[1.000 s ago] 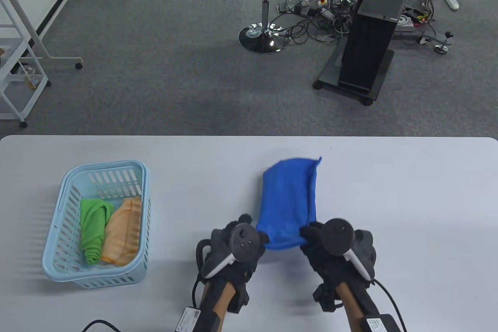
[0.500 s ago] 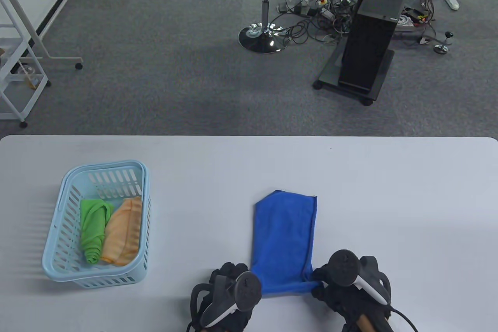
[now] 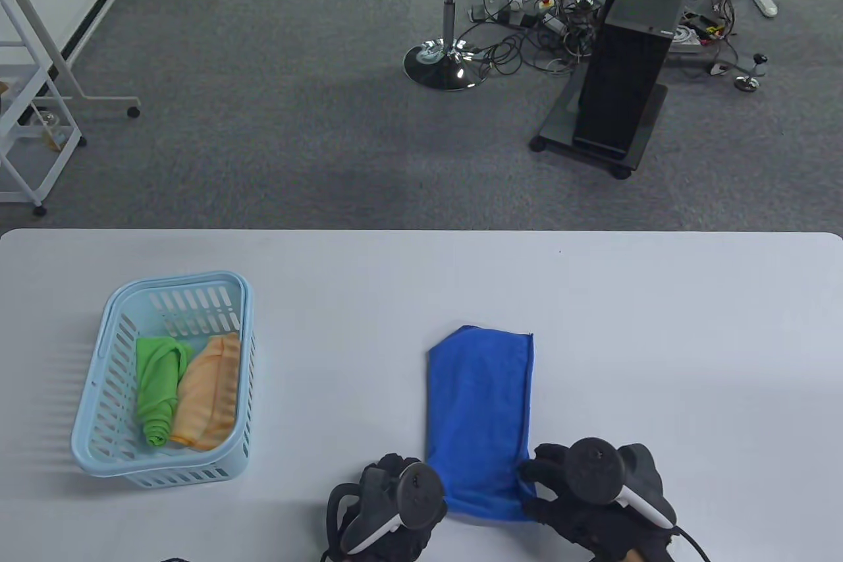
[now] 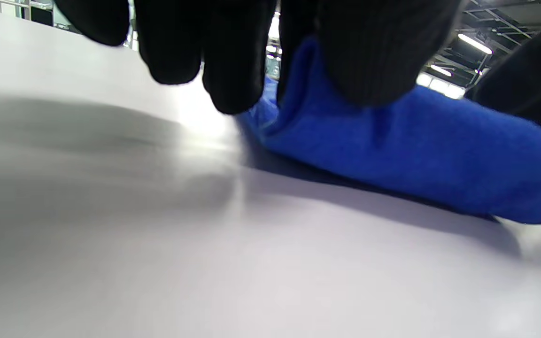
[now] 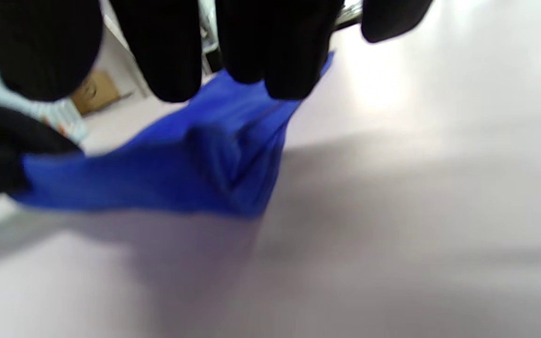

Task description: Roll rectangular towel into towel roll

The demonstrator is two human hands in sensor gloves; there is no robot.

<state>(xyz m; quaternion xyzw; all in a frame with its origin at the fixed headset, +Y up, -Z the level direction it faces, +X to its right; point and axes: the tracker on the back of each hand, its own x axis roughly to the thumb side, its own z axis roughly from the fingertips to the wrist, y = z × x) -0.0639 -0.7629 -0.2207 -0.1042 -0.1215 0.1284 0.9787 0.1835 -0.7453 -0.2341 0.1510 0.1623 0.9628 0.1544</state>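
Observation:
A blue towel (image 3: 479,410), folded into a long strip, lies flat on the white table (image 3: 658,338) with its length running away from me. My left hand (image 3: 425,501) pinches its near left corner; in the left wrist view the fingers (image 4: 359,56) press into the blue towel (image 4: 392,141). My right hand (image 3: 537,489) grips the near right corner. In the right wrist view its fingers (image 5: 280,56) hang over the blue towel (image 5: 167,178), whose near edge is bunched and slightly raised off the table.
A light blue plastic basket (image 3: 105,443) stands at the left of the table and holds a rolled green towel (image 3: 157,391) and a rolled orange towel (image 3: 209,394). Beyond the table's far edge are a chair and a black stand on the carpet.
Both hands pulled the towel toward me, from raised and stretched to lying flat. In the last half second they stayed at its near corners and the near edge bunched slightly.

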